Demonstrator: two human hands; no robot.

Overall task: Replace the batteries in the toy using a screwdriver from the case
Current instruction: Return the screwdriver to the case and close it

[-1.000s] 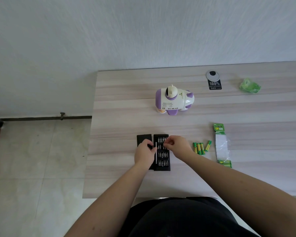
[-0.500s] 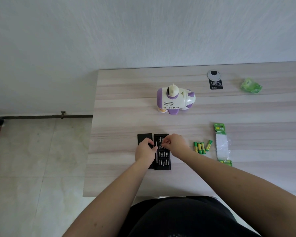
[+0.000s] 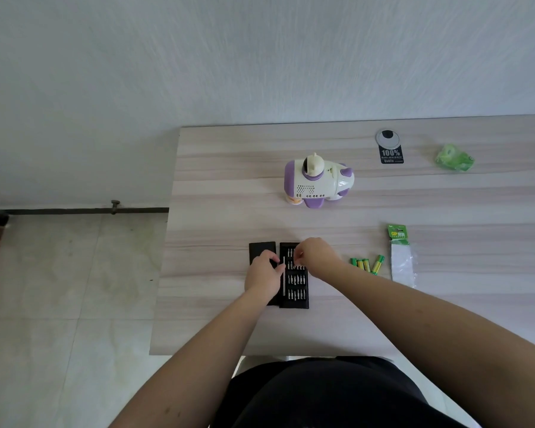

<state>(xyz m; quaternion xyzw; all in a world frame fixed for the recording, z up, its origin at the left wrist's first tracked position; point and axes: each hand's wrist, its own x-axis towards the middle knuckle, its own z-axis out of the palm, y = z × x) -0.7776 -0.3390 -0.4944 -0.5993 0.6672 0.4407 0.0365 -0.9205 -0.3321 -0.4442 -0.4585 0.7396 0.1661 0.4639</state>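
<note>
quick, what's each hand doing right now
Left hand: fingers curled round the thin silver screwdriver handle in the open case.
Right hand: pinching a small bit over the case.

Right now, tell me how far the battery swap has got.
Done: the screwdriver case lies open, its lid beside it, and four batteries are laid out loose. In hand: the left hand steadies the case while the right hand pinches at the bits. Left: the toy stands untouched, still to be unscrewed and refilled.
</note>
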